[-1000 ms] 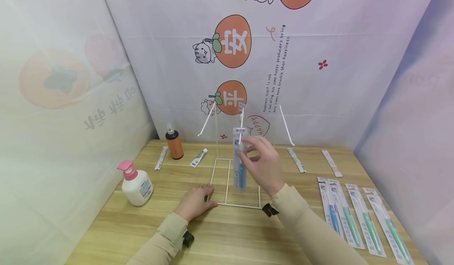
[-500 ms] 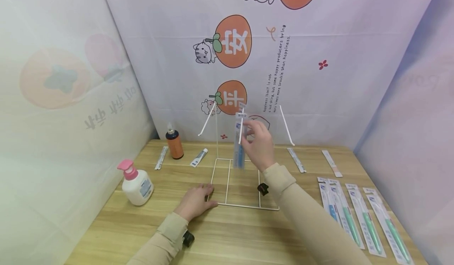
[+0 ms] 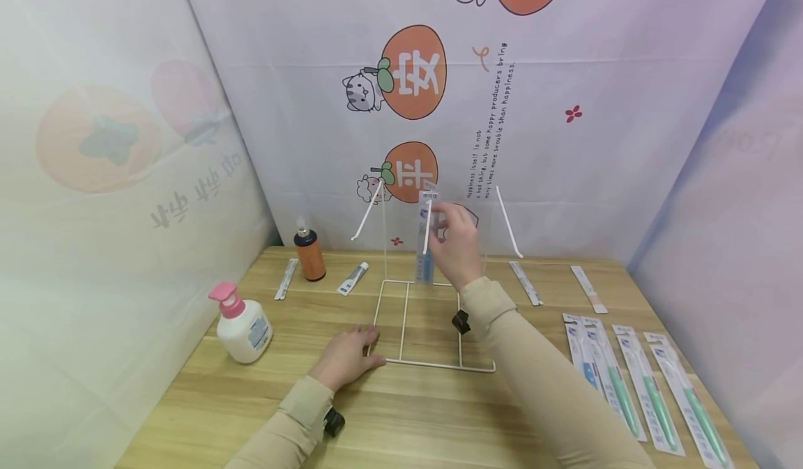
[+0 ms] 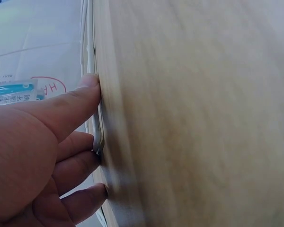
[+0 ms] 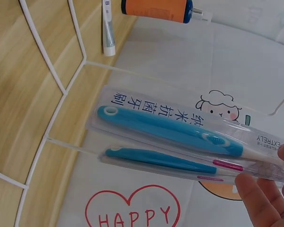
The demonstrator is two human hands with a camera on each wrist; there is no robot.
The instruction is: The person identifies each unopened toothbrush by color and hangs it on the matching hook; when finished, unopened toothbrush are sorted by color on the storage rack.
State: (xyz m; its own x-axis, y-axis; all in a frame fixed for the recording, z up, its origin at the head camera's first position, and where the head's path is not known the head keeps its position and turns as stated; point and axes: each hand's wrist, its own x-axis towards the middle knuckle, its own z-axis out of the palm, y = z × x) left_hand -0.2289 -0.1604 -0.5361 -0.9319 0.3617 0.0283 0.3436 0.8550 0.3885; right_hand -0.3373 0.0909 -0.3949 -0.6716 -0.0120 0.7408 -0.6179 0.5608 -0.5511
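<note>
A white wire rack stands at the middle of the wooden table, with three hooks slanting up. My right hand pinches the top of a clear toothbrush pack at the middle hook; the pack hangs upright. In the right wrist view two blue brushes show inside the clear toothbrush pack, with my fingertips on its head end. My left hand rests flat on the table, fingers pressing the rack's front left corner. The left wrist view shows those fingers against the rack's wire.
A pink-capped pump bottle stands at the left. An orange bottle, a small tube and thin packets lie along the back. Several toothbrush packs lie at the right front. Printed fabric walls close in three sides.
My right hand has lifted the toothbrush pack up and away from me, along the middle hook toward the rack's back. My left hand has stayed put.
</note>
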